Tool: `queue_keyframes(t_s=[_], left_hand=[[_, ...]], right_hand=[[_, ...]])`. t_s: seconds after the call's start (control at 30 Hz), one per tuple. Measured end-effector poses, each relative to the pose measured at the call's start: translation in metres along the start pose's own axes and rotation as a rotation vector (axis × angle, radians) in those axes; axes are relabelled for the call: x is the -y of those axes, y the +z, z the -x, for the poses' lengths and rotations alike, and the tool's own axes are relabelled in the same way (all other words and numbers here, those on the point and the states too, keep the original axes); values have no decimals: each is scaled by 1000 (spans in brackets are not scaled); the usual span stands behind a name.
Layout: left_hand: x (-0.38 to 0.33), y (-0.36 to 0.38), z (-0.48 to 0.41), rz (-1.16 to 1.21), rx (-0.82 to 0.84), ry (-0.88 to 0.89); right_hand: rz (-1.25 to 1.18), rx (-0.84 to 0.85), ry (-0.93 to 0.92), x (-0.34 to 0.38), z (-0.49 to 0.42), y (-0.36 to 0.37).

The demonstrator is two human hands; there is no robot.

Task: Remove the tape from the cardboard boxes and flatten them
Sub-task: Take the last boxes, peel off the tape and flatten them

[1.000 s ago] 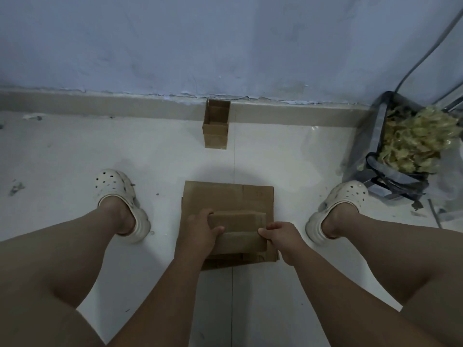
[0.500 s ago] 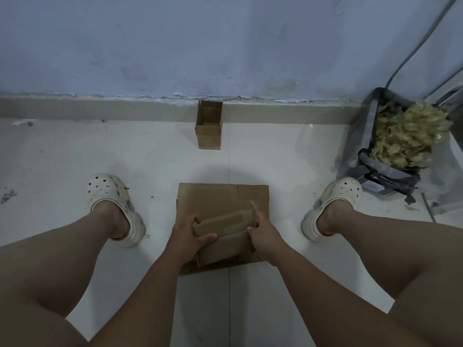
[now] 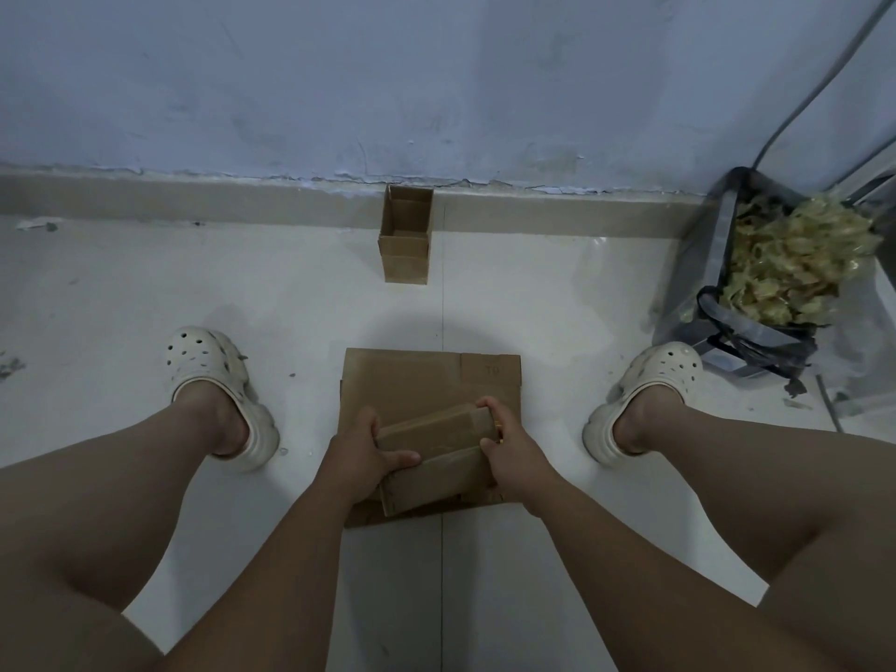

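Evidently the flattening step is going on: the left hand (image 3: pixel 361 458) is curling round the near-left end of a small brown cardboard box (image 3: pixel 436 441), thumb lying across its top face, while the right hand (image 3: pixel 514 446) is pinching the far-right end, fingers wrapped over the edge. The box is being held tilted, just above a pile of flattened cardboard (image 3: pixel 426 380) that is lying on the white tiled floor (image 3: pixel 145 293) between the person's feet; whether the box is touching the pile I cannot tell. It is looking half collapsed, a slim slab with a crease running along its length, matte and slightly scuffed, and no tape is showing on the faces turned to the camera. The next move is probably calling for pressing the panels together along that crease and laying the piece square on the pile, with even pressure so the thin board is folding at its scores rather than buckling. One more carton (image 3: pixel 406 254) is standing upright and open against the skirting, waiting its turn by my reckoning. To the right a grey plastic bag (image 3: pixel 717 264) is bulging with crumpled, glossy yellowish tape strips (image 3: pixel 795 264).
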State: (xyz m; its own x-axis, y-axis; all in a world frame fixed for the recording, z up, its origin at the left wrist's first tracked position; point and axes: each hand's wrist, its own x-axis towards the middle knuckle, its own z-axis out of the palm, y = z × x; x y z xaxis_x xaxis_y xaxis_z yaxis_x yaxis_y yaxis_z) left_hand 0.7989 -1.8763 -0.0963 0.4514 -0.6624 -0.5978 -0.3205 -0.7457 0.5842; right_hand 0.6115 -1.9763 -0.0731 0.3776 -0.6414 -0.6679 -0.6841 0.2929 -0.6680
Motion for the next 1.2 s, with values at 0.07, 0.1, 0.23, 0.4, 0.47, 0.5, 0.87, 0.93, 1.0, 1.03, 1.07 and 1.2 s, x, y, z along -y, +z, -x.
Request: queue_keyframes(t_s=[0.07, 0.1, 0.23, 0.4, 0.47, 0.5, 0.87, 0.93, 1.0, 1.03, 1.07, 1.2], left_hand=[[-1, 2, 2, 30, 0, 20], [-2, 2, 4, 42, 12, 34], [-2, 1, 8, 84, -2, 56], [3, 5, 12, 118, -65, 75], [2, 3, 10, 208, -62, 56], [0, 2, 8, 257, -54, 41], [-4, -11, 1, 192, 140, -34], [-5, -12, 0, 164, 151, -30], [-5, -14, -1, 158, 191, -40], [-5, -15, -2, 162, 216, -49], [-6, -15, -2, 165, 237, -57], [-6, -13, -4, 70, 218, -23]], right_hand=[[-13, -5, -3, -2, -1, -1], [-19, -5, -4, -2, -1, -1], [-34, -4, -1, -5, -2, 0], [-75, -41, 18, -5, -3, -1], [-114, -51, 32, -6, -4, -2], [-129, -53, 33, -7, -4, -3], [-118, -36, -1, -7, 1, 0], [-102, -39, -8, -8, 1, 0], [-94, -35, -12, -9, 0, 1], [-92, -30, -16, -10, 1, 1], [-87, -25, -19, -11, 1, 2], [-74, -33, -14, -14, 1, 3]])
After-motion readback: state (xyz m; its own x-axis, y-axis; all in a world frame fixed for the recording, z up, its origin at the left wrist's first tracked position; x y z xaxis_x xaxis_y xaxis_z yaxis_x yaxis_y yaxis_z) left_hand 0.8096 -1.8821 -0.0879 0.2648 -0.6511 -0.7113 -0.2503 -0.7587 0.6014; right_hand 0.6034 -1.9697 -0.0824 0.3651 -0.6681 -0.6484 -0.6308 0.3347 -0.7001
